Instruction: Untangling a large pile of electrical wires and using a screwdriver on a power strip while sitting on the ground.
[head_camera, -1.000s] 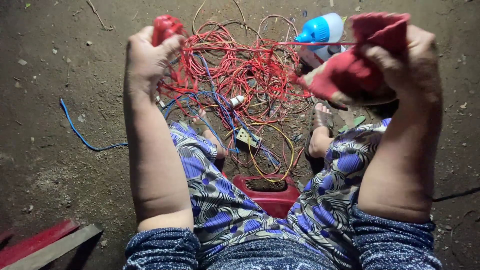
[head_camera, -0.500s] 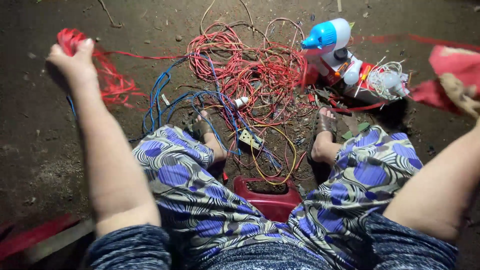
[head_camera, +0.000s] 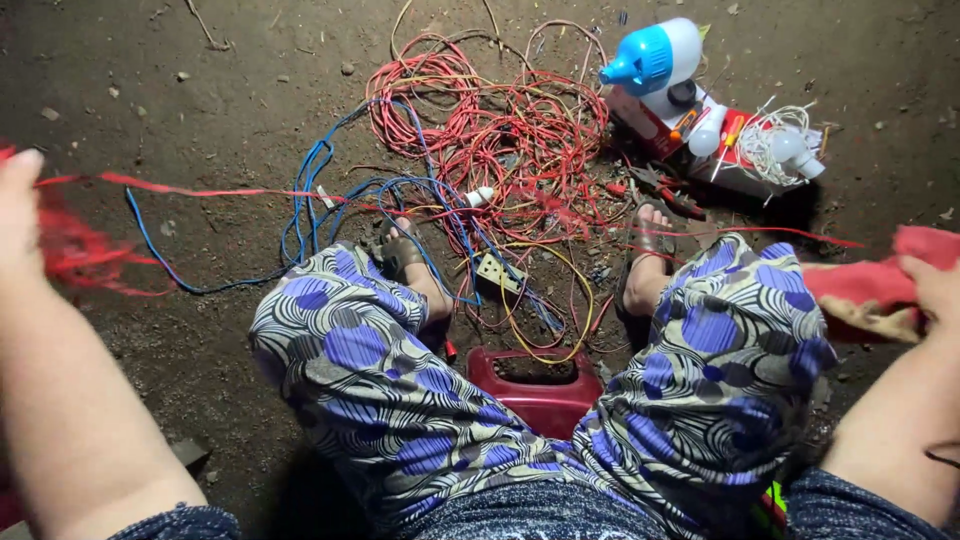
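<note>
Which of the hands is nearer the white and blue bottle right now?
Right. The right hand, gripping red cloth, sits low and right of the white and blue bottle. The left hand, holding a red strip, is at the far left edge, across the wire pile.

The person sits on a low stool (head_camera: 540, 395) on the dirt floor (head_camera: 200, 90), knees spread, a sandalled foot to either side of it. Before the feet lies a tangle of wires (head_camera: 490, 130), and a loose wire (head_camera: 300, 200) loops out from it to the left. A small socket block (head_camera: 497, 270) lies between the feet, at the near edge of the tangle. Behind and to the right of the tangle stands an open box (head_camera: 740, 150) with bulbs and coiled wire in it, and a plastic bottle (head_camera: 655, 55) leans at its far left corner. The left hand (head_camera: 20, 200) is far out left, the right hand (head_camera: 930, 285) far out right on a cloth (head_camera: 870, 285); a thin strip (head_camera: 200, 188) runs from the left hand toward the tangle.
</note>
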